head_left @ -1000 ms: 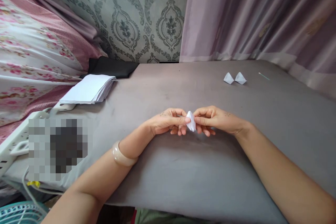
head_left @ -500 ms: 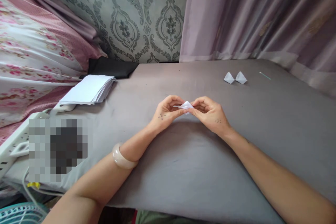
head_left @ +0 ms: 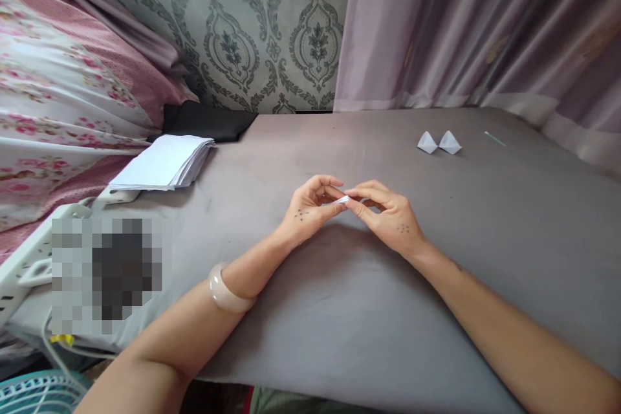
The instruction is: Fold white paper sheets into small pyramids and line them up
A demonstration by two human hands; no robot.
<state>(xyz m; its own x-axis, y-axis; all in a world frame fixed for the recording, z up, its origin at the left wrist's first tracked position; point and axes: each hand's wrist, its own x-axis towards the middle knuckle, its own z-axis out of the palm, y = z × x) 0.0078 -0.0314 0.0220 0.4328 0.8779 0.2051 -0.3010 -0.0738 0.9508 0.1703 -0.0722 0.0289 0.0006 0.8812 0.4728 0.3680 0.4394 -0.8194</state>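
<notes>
Left hand and right hand angle inward, pinching small folded white paper. Fingers hide most of it.

— What material is the small white folded piece at centre?

— Paper, by its look, smooth and matt, as are the two white pyramid-shaped pieces at right and the thick white stack of sheets at left.

— And the surface below?

— A grey flat spread of matt, faintly wrinkled cloth; beyond it hangs a mauve pleated curtain, fabric with a soft sheen.

— Anything glossy?

— The cream round bangle, smooth and polished, its material unclear; the white slotted power strip looks like smooth plastic.
</notes>
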